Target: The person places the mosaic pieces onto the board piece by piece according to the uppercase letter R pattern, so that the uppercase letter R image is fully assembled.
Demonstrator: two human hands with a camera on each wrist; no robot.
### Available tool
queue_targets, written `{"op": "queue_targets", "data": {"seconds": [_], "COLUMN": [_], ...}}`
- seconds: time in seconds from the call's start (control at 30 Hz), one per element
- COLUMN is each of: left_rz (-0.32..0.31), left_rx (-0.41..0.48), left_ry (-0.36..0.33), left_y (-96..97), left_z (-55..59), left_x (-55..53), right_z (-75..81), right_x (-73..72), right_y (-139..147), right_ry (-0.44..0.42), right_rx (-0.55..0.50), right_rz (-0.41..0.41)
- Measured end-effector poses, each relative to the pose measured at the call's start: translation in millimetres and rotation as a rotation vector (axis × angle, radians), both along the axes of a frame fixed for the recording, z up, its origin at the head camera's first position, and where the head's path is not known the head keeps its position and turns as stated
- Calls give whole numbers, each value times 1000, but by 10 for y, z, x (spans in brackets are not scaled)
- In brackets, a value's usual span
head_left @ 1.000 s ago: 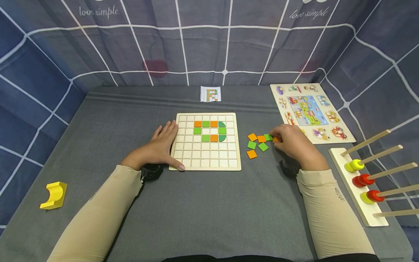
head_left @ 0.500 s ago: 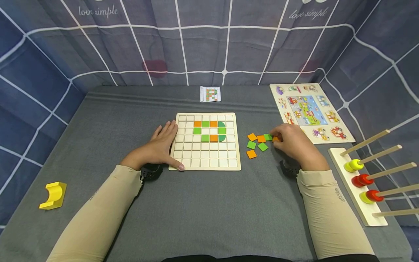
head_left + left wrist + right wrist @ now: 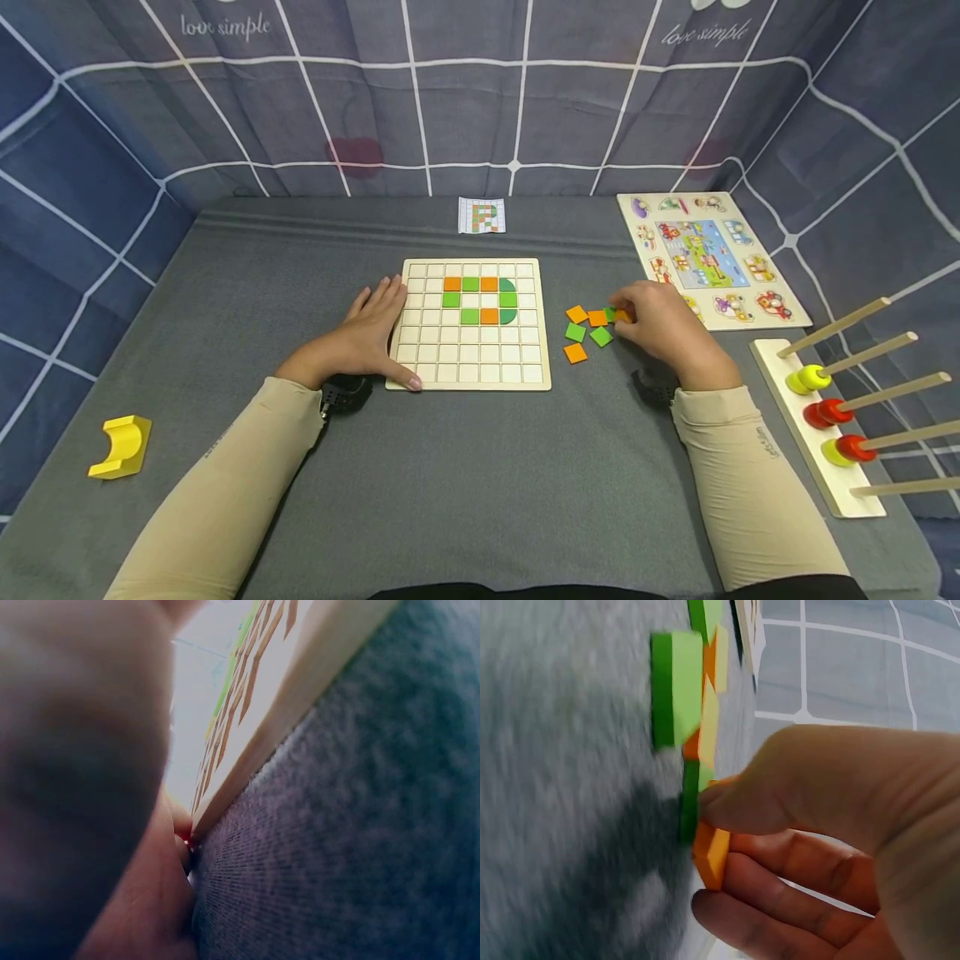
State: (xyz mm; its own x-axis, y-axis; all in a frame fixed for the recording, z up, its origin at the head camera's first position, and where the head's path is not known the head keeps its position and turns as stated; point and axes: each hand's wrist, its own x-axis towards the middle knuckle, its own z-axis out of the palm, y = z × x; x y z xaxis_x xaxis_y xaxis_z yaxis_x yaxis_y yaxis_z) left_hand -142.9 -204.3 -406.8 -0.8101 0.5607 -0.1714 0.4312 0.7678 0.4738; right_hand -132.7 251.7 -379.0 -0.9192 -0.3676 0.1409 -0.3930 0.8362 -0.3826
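Observation:
A wooden grid board [image 3: 471, 354] lies mid-table, with orange, green and dark green pieces set in its upper cells. My left hand [image 3: 360, 333] rests at the board's left edge, fingers straight and spread, thumb over the near left corner. Right of the board, my right hand [image 3: 663, 325] pinches an orange square tile [image 3: 712, 855] between thumb and fingers. That tile overlaps a green tile [image 3: 690, 799] in the right wrist view. Several loose orange and green tiles lie beside it, among them a green tile [image 3: 602, 337] and an orange tile [image 3: 575, 353].
A small card [image 3: 482, 216] with a coloured tile pattern lies behind the board. At the back right is a picture puzzle board [image 3: 712, 258]. A peg stand [image 3: 817, 433] with red and yellow beads stands at right. A yellow arched block [image 3: 123, 447] sits at far left.
My right hand has shifted slightly left, and the pinched orange tile has moved left with it, over the green tile. My left hand and the board stay in place.

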Motion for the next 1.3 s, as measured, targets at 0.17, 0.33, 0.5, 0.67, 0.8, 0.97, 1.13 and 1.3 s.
{"op": "queue_targets", "data": {"seconds": [0.17, 0.33, 0.5, 0.67, 0.8, 0.97, 1.13, 1.3], "left_rz": [-1, 0, 2, 3, -1, -2, -5, -6], "left_rx": [-3, -3, -5, -12, -14, -27, -37, -37], "left_ry": [5, 5, 2, 4, 9, 4, 3, 0], "left_y": [0, -5, -4, 2, 10, 3, -3, -6], "left_z": [7, -2, 3, 8, 11, -7, 8, 17], "left_x": [2, -3, 0, 0, 4, -5, -19, -18], "right_z": [17, 45, 38, 26, 53, 67, 57, 20], "right_x": [-38, -93, -150, -203, -235, -267, -318, -341], "right_y": [-115, -246, -410, -614, -829, -1116, -1399, -1627], "right_ry": [5, -9, -29, -21, -34, -51, -34, -38], "right_rx": [-18, -37, -50, -74, -112, -145, -155, -140], "right_rz": [23, 33, 54, 86, 117, 167, 227, 277]}}
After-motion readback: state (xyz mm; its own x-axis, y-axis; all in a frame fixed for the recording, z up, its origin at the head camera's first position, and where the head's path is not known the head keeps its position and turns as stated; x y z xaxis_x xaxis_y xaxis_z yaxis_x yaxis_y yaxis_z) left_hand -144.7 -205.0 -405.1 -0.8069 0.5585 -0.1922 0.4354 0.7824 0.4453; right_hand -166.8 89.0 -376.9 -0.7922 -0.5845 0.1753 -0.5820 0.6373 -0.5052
